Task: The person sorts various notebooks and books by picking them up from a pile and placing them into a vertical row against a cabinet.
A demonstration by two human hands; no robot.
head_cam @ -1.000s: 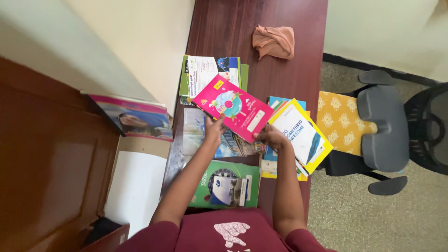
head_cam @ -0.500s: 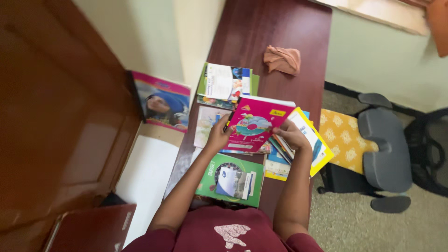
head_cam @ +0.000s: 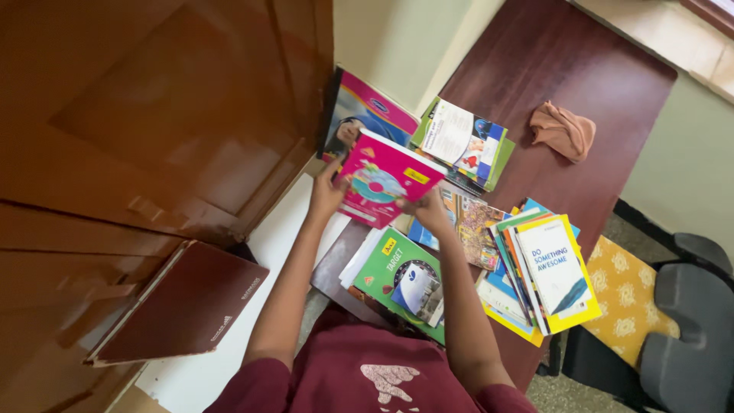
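nearest the camera, a green book (head_cam: 404, 281) is lying at the desk's (head_cam: 581, 84) near edge, beside a stack with a yellow-edged book (head_cam: 556, 271) on top. just beyond, both hands are holding a pink book (head_cam: 382, 180) tilted up above the desk's left edge. the left hand (head_cam: 327, 193) is gripping its left side with fingers closed round the edge; the right hand (head_cam: 430, 212) is clamping its lower right corner, though its fingertips are sitting behind the cover and are hard to read.

judging by the layout, the sorting is looking partway done: several piles are already lying on the desk, while loose books are still sitting spread under the hands, one colourful cover (head_cam: 479, 229) among them. farther off, another stack (head_cam: 462, 144) is resting by the wall, a magazine (head_cam: 365, 122) is leaning by the wooden door (head_cam: 153, 122), and a brown cloth (head_cam: 563, 130) is lying alone on the far desk. a chair (head_cam: 680, 329) is being cut off at the right, and what lies under the pink book is staying hidden.
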